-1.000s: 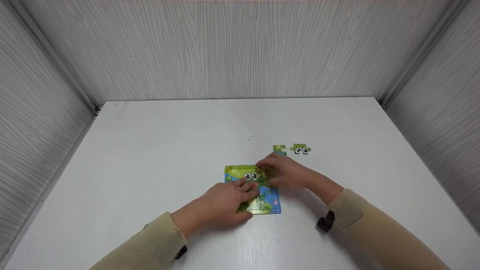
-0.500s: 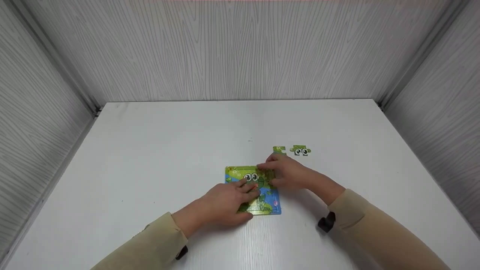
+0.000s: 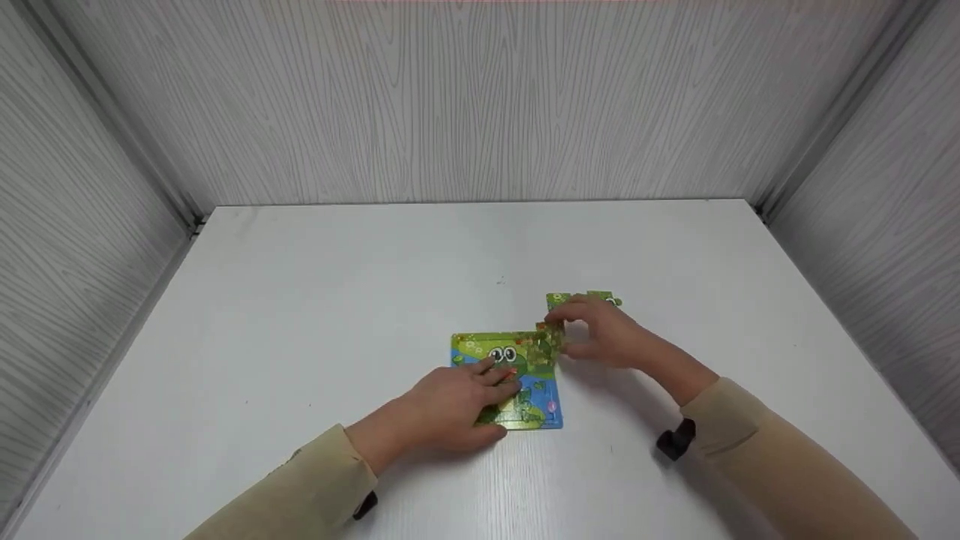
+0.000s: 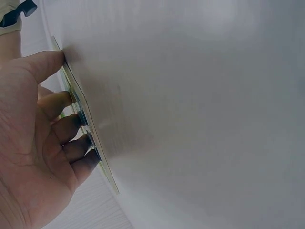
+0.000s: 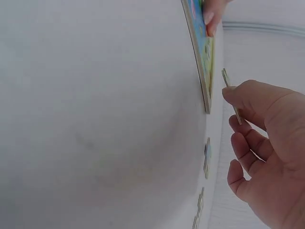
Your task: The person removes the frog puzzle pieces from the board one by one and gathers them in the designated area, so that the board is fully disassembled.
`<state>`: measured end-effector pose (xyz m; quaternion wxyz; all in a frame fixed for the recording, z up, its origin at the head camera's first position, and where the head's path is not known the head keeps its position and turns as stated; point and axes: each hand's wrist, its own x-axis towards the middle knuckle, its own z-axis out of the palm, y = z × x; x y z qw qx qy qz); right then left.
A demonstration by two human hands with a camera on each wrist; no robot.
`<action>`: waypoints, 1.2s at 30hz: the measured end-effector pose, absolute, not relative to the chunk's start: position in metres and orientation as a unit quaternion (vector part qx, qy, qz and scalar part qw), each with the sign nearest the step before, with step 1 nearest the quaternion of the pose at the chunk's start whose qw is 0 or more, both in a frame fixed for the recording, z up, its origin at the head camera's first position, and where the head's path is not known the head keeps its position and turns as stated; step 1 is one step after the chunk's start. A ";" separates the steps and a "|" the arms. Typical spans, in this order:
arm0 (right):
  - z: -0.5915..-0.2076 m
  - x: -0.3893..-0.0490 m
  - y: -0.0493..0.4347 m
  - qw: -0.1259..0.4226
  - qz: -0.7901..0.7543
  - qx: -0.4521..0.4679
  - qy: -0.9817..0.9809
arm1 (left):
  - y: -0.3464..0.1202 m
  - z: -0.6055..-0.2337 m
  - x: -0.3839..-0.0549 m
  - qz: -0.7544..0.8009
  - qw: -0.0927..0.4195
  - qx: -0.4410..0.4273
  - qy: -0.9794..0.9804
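A square jigsaw puzzle board (image 3: 553, 390) with a green, big-eyed cartoon animal lies on the table. My left hand (image 3: 454, 409) rests on its left and lower part, fingers spread over the picture, thumb at the near edge. My right hand (image 3: 609, 334) pinches a green puzzle piece (image 3: 553, 332) between thumb and fingertip. In the head view that piece overlaps the board's top right corner; the right wrist view shows the puzzle piece (image 5: 238, 114) held edge-on, lifted apart from the board (image 5: 202, 71). Part of the board's picture is hidden under my left fingers.
Beyond the board lie two loose puzzle pieces: a green-and-blue one (image 3: 558, 298) and one with eyes (image 3: 600, 293), both partly covered by my right hand. The white table (image 3: 337, 300) ends at grey wood-grain panels (image 3: 480, 97) behind and at both sides.
My right hand has lifted the green puzzle piece off the board's top right area and moved it slightly right and away. My left hand stays put on the board.
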<state>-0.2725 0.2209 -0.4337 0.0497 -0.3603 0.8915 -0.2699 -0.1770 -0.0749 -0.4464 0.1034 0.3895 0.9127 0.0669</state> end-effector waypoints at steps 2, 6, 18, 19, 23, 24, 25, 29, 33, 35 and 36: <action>-0.431 -0.276 0.232 0.046 -0.288 -0.350 0.890 | -0.075 -0.446 -0.177 0.068 0.106 0.388 0.913; -0.424 -0.284 0.254 0.044 -0.306 -0.312 0.898 | -0.075 -0.447 -0.177 0.067 0.110 0.385 0.914; -0.417 -0.304 0.314 0.032 -0.314 -0.222 0.922 | -0.075 -0.447 -0.176 0.069 0.107 0.389 0.913; -0.418 -0.305 0.318 0.032 -0.315 -0.215 0.924 | -0.075 -0.447 -0.176 0.069 0.106 0.389 0.913; -0.423 -0.311 0.330 0.043 -0.317 -0.184 0.929 | -0.075 -0.447 -0.175 0.067 0.107 0.387 0.913; -0.425 -0.313 0.332 0.046 -0.316 -0.175 0.931 | -0.075 -0.447 -0.175 0.066 0.108 0.387 0.913; -0.427 -0.314 0.334 0.049 -0.315 -0.168 0.933 | -0.075 -0.447 -0.175 0.066 0.107 0.388 0.913; -0.435 -0.318 0.341 0.059 -0.312 -0.148 0.937 | -0.076 -0.447 -0.175 0.064 0.106 0.388 0.913; -0.439 -0.320 0.347 0.060 -0.314 -0.142 0.937 | -0.076 -0.448 -0.176 0.063 0.107 0.387 0.914; -0.440 -0.320 0.349 0.061 -0.317 -0.133 0.937 | -0.076 -0.448 -0.176 0.064 0.109 0.386 0.914; -0.440 -0.320 0.350 0.063 -0.318 -0.128 0.937 | -0.076 -0.448 -0.176 0.065 0.113 0.385 0.914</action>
